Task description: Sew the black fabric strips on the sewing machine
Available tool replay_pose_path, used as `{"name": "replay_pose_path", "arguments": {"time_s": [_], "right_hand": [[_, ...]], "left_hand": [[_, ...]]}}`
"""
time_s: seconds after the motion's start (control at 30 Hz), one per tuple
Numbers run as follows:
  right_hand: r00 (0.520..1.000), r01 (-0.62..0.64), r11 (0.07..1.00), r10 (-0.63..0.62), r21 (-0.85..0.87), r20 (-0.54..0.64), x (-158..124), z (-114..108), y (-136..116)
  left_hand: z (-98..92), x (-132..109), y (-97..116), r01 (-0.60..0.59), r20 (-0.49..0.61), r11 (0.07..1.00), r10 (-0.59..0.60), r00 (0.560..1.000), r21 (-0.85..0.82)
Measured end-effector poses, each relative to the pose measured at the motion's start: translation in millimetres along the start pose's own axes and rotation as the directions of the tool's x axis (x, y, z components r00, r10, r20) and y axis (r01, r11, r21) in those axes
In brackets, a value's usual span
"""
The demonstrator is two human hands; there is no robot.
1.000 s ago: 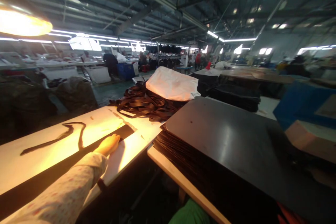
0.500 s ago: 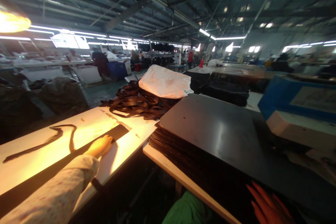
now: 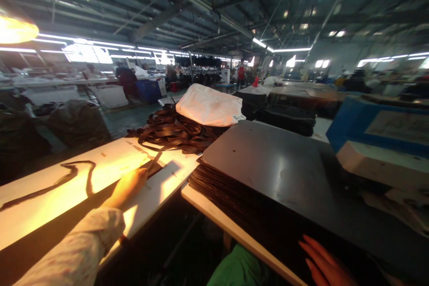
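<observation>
My left hand, in a pale patterned sleeve, is closed at the far end of a long flat dark strip on the lamp-lit white table. A thin edge sticks up from its fingers, apparently the strip's raised end, with a shadow beside it. My right hand has its fingers stretched out at the near side of a stack of dark sheets. A smooth grey panel lies on top of that stack. Whether the right fingertips touch the sheets I cannot tell.
A heap of dark straps with a white bag on it stands at the table's far end. A thin dark strip curls on the table. A blue box is at the right. The lamp hangs upper left.
My left hand has risen a little, and a thin edge now stands up from its fingers. The shadow on the table has shifted right. My right hand has moved slightly left.
</observation>
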State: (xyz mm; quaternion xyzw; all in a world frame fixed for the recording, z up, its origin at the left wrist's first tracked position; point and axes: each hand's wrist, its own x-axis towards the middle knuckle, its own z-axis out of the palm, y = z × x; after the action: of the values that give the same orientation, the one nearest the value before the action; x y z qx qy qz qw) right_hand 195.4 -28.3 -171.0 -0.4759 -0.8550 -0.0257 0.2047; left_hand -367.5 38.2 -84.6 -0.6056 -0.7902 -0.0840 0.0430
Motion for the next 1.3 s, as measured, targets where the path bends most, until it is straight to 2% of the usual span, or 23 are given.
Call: {"name": "replay_pose_path", "arguments": {"time_s": [0.03,0.1,0.17,0.23,0.3,0.33,0.37,0.4,0.47,0.53,0.6,0.67,0.73,0.77,0.83,0.9,0.97,1.1,1.3], "right_hand": [[0.999,0.02,0.996,-0.023,0.082,0.034,11.5,-10.3,-15.4],[0.998,-0.019,0.976,0.005,0.218,0.067,35.5,-30.0,-48.6],[0.998,-0.064,0.942,0.054,0.329,0.04,57.8,-45.2,-79.9],[0.996,-0.09,0.894,0.084,0.44,0.033,74.8,-53.9,-103.2],[0.987,-0.12,0.828,0.16,0.548,-0.027,84.0,-55.9,-114.7],[0.972,-0.143,0.789,0.225,0.598,-0.065,85.5,-55.3,-115.7],[0.947,-0.17,0.747,0.305,0.643,-0.103,85.2,-54.3,-113.8],[0.91,-0.204,0.702,0.394,0.682,-0.133,83.4,-54.0,-109.6],[0.798,-0.285,0.616,0.577,0.735,-0.174,77.8,-57.9,-96.6],[0.677,-0.357,0.545,0.71,0.759,-0.192,73.1,-71.2,-81.7],[0.6,-0.389,0.518,0.77,0.762,-0.217,71.8,-92.6,-67.4],[0.577,-0.396,0.542,0.775,0.741,-0.259,72.9,-116.0,-53.1],[0.573,-0.415,0.578,0.766,0.703,-0.291,73.5,-134.1,-37.0],[0.58,-0.431,0.585,0.763,0.687,-0.286,72.9,-139.6,-28.2],[0.634,-0.48,0.592,0.744,0.647,-0.211,69.6,-143.4,-10.8],[0.692,-0.56,0.625,0.714,0.544,-0.108,64.5,-140.5,3.3],[0.723,-0.635,0.68,0.69,0.366,-0.027,60.0,-135.9,11.4],[0.709,-0.701,0.704,0.706,0.11,0.0,60.2,-132.9,13.3],[0.678,-0.735,0.671,0.731,-0.092,-0.081,81.8,-131.9,17.5]], "left_hand": [[-8.8,-5.0,18.5,-0.059,-0.027,0.998,0.058,0.998,-0.018],[-26.2,-20.9,66.0,-0.176,-0.111,0.981,0.167,0.98,-0.077],[-39.6,-43.9,122.1,-0.34,-0.146,0.93,0.32,0.936,-0.14],[-46.0,-70.5,178.2,-0.514,-0.146,0.829,0.493,0.858,-0.219],[-45.9,-95.9,227.8,-0.674,-0.157,0.677,0.662,0.733,-0.296],[-44.3,-106.8,249.0,-0.728,-0.164,0.599,0.723,0.671,-0.334],[-42.6,-116.0,267.4,-0.754,-0.179,0.536,0.757,0.629,-0.38],[-41.4,-123.5,283.3,-0.761,-0.197,0.487,0.772,0.604,-0.429],[-42.0,-133.8,307.9,-0.761,-0.222,0.393,0.796,0.562,-0.517],[-48.2,-139.3,324.9,-0.779,-0.243,0.291,0.839,0.487,-0.555],[-59.7,-140.9,337.0,-0.818,-0.267,0.199,0.881,0.39,-0.539],[-73.7,-138.2,347.0,-0.854,-0.31,0.137,0.893,0.326,-0.503],[-85.7,-130.4,356.9,-0.88,-0.372,0.09,0.883,0.288,-0.466],[-89.4,-124.7,362.3,-0.89,-0.404,0.078,0.871,0.28,-0.448],[-89.3,-110.6,374.4,-0.905,-0.442,0.087,0.851,0.285,-0.416],[-78.6,-95.9,387.5,-0.911,-0.426,0.13,0.852,0.305,-0.391],[-60.6,-84.1,400.3,-0.916,-0.358,0.165,0.884,0.303,-0.367],[-29.8,-73.4,417.8,-0.933,-0.262,0.169,0.93,0.258,-0.317],[-24.3,-69.7,424.9,-0.932,-0.273,0.168,0.926,0.262,-0.322]]}}
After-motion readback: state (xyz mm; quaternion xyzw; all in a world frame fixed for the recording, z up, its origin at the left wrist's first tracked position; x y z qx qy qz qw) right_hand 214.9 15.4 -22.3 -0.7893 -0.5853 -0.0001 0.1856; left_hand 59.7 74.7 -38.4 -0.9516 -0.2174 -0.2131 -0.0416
